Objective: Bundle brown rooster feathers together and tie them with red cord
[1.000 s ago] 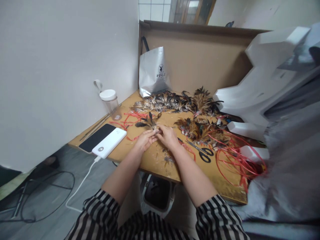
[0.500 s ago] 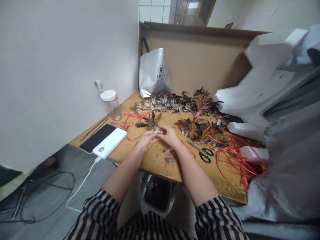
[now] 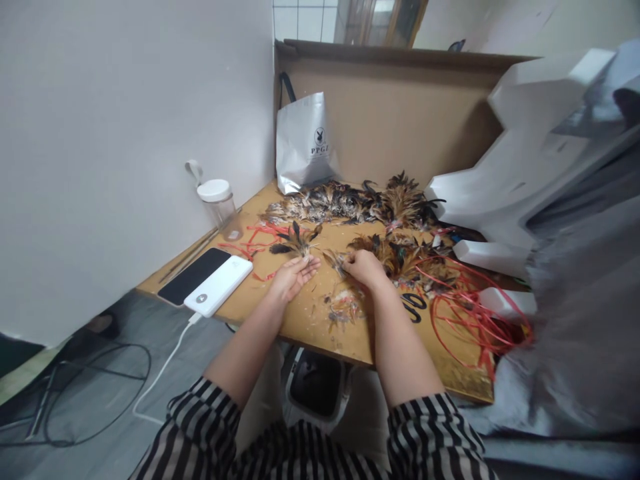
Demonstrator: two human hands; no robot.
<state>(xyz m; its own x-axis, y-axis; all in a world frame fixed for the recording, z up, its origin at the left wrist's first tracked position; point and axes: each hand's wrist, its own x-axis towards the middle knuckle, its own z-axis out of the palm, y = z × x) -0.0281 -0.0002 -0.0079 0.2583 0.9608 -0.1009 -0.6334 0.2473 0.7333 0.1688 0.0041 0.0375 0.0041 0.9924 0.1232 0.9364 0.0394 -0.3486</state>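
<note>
Between the thumb and fingers of my left hand [image 3: 294, 277] is the base of a small bunch of brown and black feathers [image 3: 298, 240], fanned out away from me. Apart from it, my right hand [image 3: 367, 269] is closed with its fingertips on a few small brownish feathers [image 3: 336, 262], low over the tabletop. Just beyond that hand lies a pile of glossy brown and dark feathers [image 3: 400, 257]. My right forearm partly covers the scissors [image 3: 414, 307], so only their black handles show. Small feather scraps [image 3: 345, 307] lie nearer the front edge.
A long feather row [image 3: 340, 203] lies at the back before a silver bag [image 3: 305, 143]. Red plastic string [image 3: 465, 320] is tangled at right, beside white foam [image 3: 500, 180]. A phone [image 3: 193, 277], white power bank [image 3: 219, 287] and lidded jar [image 3: 220, 207] stand left.
My hands were together at the feather bunch. My right hand has moved right, away from it, to small feathers, while my left hand keeps the bunch.
</note>
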